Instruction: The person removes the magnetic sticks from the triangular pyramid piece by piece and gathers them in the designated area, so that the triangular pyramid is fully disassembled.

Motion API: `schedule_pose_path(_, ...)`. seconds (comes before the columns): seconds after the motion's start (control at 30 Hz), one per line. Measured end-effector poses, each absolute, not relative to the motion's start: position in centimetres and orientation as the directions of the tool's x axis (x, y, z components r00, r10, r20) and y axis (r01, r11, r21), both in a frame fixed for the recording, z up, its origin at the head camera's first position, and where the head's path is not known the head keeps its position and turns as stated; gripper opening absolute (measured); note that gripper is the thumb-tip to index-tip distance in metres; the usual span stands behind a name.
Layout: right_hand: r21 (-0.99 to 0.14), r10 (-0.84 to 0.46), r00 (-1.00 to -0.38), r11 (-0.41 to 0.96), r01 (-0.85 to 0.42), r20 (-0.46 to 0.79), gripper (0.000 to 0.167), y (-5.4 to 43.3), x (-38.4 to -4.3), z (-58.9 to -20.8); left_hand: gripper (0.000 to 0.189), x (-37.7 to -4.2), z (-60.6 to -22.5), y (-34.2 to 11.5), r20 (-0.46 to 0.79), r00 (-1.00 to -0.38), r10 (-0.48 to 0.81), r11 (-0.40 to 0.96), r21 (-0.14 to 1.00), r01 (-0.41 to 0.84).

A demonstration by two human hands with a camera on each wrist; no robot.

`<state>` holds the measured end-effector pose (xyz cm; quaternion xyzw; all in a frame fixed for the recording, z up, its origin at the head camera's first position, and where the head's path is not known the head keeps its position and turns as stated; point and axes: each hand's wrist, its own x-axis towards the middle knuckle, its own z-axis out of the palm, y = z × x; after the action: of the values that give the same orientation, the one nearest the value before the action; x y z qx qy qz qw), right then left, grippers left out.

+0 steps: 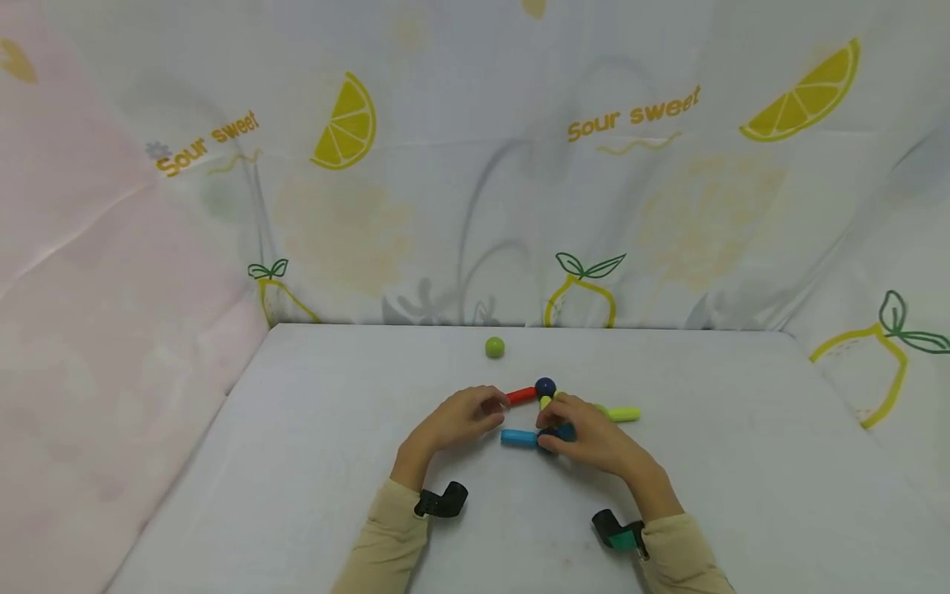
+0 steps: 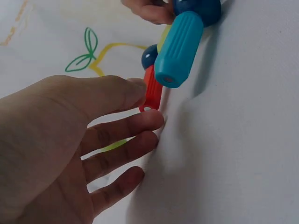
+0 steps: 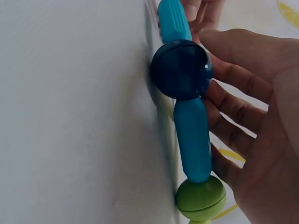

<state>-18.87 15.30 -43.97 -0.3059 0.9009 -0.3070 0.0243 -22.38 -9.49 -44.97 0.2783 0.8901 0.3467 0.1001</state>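
Left hand (image 1: pixel 462 414), fingers loosely extended, beside the red rod (image 2: pixel 153 92); whether they touch cannot be told. Right hand (image 1: pixel 596 439), thumb and fingers curled about the near blue ball (image 3: pixel 180 70), taken as clock centre in the head view. One blue rod (image 1: pixel 518 438) extends toward 9 o'clock; a second blue rod (image 3: pixel 192 140), toward 2–3, meets an end green ball (image 3: pixel 201 198). Far blue ball (image 1: pixel 545 387), touching the red rod, at 12; lone green ball (image 1: pixel 495 347) at 11.
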Motion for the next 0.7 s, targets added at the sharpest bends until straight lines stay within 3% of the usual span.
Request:
schedule_pose_path(0.27,-0.587,-0.571,-0.816,0.631,-0.507,0.091,0.022,15.5,-18.6,-44.2,0.022,-21.4,-44.1,-8.9,-0.054,-0.760,0.647,0.582,0.679,0.447)
schedule_pose_path(0.47,-0.599,-0.576,-0.808,0.606,-0.524,0.124,0.021,15.4,-18.7,-44.3,0.024,-21.0,-44.5,-7.3,0.003,-0.686,0.727,0.529,0.634,0.564)
schedule_pose_path(0.7,-0.608,-0.577,-0.803,0.587,-0.535,0.150,0.019,15.5,-18.9,-44.6,0.023,-20.7,-44.8,-6.5,0.019,-0.721,0.693,0.584,0.571,0.577)
